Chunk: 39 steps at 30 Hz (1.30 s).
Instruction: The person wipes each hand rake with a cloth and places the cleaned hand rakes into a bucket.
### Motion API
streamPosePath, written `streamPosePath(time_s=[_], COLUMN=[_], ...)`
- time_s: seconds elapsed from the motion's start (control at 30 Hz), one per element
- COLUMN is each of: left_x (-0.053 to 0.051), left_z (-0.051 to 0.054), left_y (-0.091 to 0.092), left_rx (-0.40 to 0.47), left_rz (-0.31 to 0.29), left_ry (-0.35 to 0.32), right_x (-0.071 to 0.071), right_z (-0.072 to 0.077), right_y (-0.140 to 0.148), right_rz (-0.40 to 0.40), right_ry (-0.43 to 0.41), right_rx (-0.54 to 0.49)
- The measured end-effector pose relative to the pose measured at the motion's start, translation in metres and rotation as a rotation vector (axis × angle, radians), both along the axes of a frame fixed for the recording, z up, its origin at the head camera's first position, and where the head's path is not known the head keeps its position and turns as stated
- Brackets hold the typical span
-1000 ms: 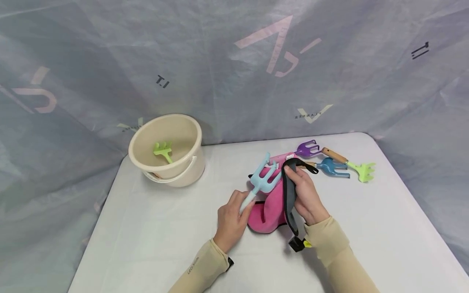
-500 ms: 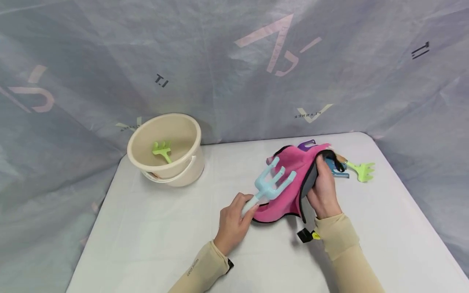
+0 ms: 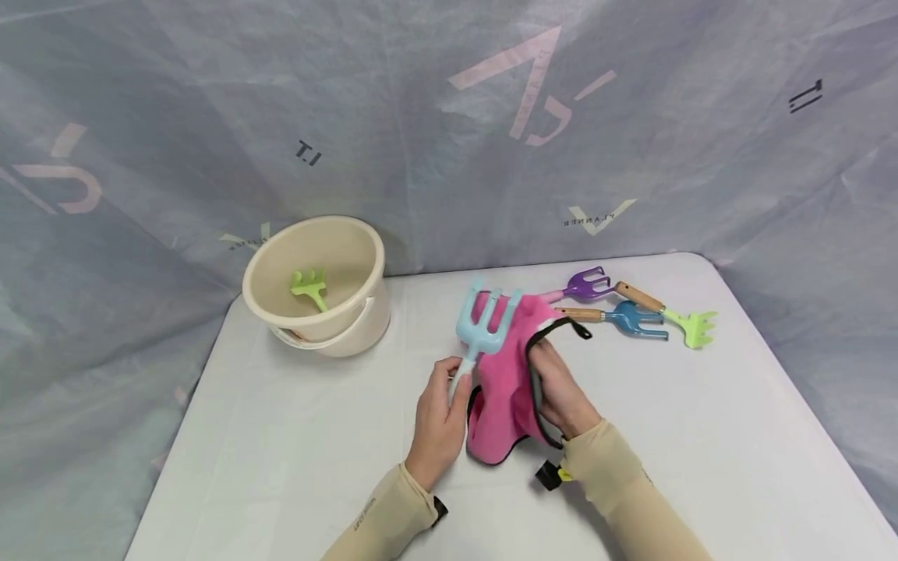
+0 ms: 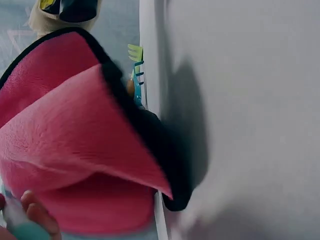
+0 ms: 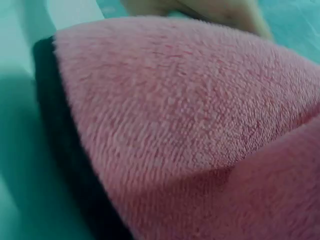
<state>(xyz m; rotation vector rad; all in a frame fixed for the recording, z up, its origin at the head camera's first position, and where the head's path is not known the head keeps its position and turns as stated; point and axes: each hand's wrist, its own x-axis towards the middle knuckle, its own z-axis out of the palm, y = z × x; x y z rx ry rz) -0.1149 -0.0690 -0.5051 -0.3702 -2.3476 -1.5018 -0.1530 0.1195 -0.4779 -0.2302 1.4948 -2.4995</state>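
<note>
My left hand (image 3: 438,432) grips the pale handle of a light blue hand fork (image 3: 479,335), its tines pointing up and away. A pink cloth (image 3: 501,397) with black edging and a grey reverse hangs from my right hand (image 3: 564,393), which holds it on the grey side; those fingertips are partly hidden by the cloth. The fork's head lies in front of the cloth's upper left part; whether they touch I cannot tell. In the left wrist view the folded cloth (image 4: 70,135) fills the left half. Cloth (image 5: 175,110) covers most of the right wrist view.
At the back left stands a cream bucket (image 3: 379,261) with a green hand rake (image 3: 309,287) inside. Behind the cloth, at the back right, lie a purple fork (image 3: 588,286), a blue fork (image 3: 631,318) and another green rake (image 3: 694,327) on the white table (image 3: 737,444).
My right hand swung the cloth right, over the tools, then back left and nearer me, uncovering them. The left hand turned the fork more upright and shifted it slightly left.
</note>
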Motion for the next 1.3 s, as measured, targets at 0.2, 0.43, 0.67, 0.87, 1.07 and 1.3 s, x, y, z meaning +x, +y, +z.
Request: streamPosePath(time_s=[0.2, 0.43, 0.67, 0.87, 1.07, 1.3], left_x=[0.006, 0.009, 0.009, 0.006, -0.001, -0.004], left_z=[-0.001, -0.012, -0.016, -0.014, -0.012, -0.007], left_y=[0.006, 0.011, 0.013, 0.011, 0.005, 0.001], left_rx=[-0.038, -0.197, -0.199, -0.123, 0.006, 0.069], left_rz=[-0.101, -0.069, -0.089, -0.171, -0.267, -0.304], left_ry=[-0.006, 0.094, 0.101, 0.029, -0.075, -0.114], right_x=[0.002, -0.002, -0.001, -0.003, -0.006, -0.009], right_z=[-0.002, -0.006, -0.006, -0.005, -0.003, -0.003], right_y=[-0.008, -0.019, -0.024, -0.02, -0.018, -0.01], right_rz=[0.013, -0.07, -0.159, -0.174, -0.267, -0.311], right_ry=[-0.099, -0.048, -0.045, 0.06, 0.153, 0.191], right_rx=[0.124, 0.162, 0.143, 0.166, 0.302, 0.439])
